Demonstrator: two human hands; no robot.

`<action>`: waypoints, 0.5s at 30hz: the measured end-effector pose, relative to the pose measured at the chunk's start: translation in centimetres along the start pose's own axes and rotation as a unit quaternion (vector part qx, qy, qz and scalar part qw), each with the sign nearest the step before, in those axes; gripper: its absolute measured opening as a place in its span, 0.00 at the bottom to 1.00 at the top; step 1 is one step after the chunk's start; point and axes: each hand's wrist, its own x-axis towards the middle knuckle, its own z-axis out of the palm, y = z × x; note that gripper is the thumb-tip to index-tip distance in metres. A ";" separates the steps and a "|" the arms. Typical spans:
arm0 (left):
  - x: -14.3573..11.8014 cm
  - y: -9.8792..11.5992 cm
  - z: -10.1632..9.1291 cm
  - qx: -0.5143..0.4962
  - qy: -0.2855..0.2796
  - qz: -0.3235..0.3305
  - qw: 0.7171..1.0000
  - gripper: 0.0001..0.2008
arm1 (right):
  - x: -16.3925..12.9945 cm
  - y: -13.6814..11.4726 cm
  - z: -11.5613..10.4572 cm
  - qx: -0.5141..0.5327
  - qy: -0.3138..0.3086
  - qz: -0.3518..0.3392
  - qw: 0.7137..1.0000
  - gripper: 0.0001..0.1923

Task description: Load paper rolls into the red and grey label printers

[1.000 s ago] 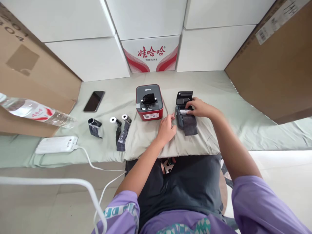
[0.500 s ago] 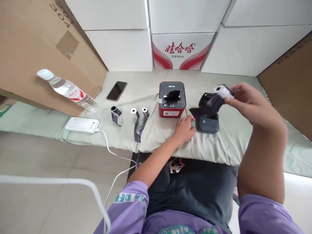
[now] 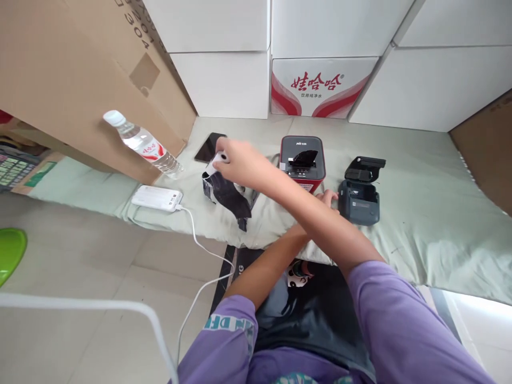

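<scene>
So the setup is a pale green cloth (image 3: pixel 420 213) spread over a low surface, with white cartons (image 3: pixel 224 80) and one red-and-white printed water carton (image 3: pixel 320 85) stacked behind, and big cardboard boxes (image 3: pixel 80 80) off to the left.

The right hand (image 3: pixel 240 162) is reaching across the body to the left side, fingers pinched closed around a small paper roll (image 3: pixel 219 158) with a white core end. A dark, crinkly tail of paper (image 3: pixel 228 194) hangs off it and drapes down to the cloth. The left hand (image 3: pixel 326 198) is mostly hidden under the crossing right forearm, so I can't tell if it's open or closed; it sits just beside the small grey printer (image 3: pixel 359 200), whose lid (image 3: pixel 365 166) is flipped up.

If you're setting a roll down like this, my take is to lower it gently so the loose tail doesn't curl under or snag on the other rolls that sit right behind it (mostly hidden here). Keep the grip on the core rather than the paper, since the tail looks thin and already wrinkled, so it'd probably crease more if squeezed.

Other stuff nearby: a red desktop printer (image 3: pixel 303 165) between the roll and the grey one, a phone (image 3: pixel 206 149), a white power bank (image 3: pixel 157 198) with its cable (image 3: pixel 200 250), and a water bottle (image 3: pixel 142 143).
</scene>
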 end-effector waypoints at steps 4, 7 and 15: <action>0.0 0.1 0.1 0.029 0.000 0.022 0.999 0.20 | 3.3 1.0 5.2 -0.111 -0.026 0.042 0.993 0.13; 0.2 0.3 0.2 0.040 0.004 0.024 0.999 0.18 | 4.4 2.2 8.1 -0.133 -0.023 0.054 0.989 0.14; 0.3 0.3 0.3 0.095 -0.006 0.051 0.994 0.16 | 3.0 2.8 8.4 -0.204 0.020 0.018 0.979 0.07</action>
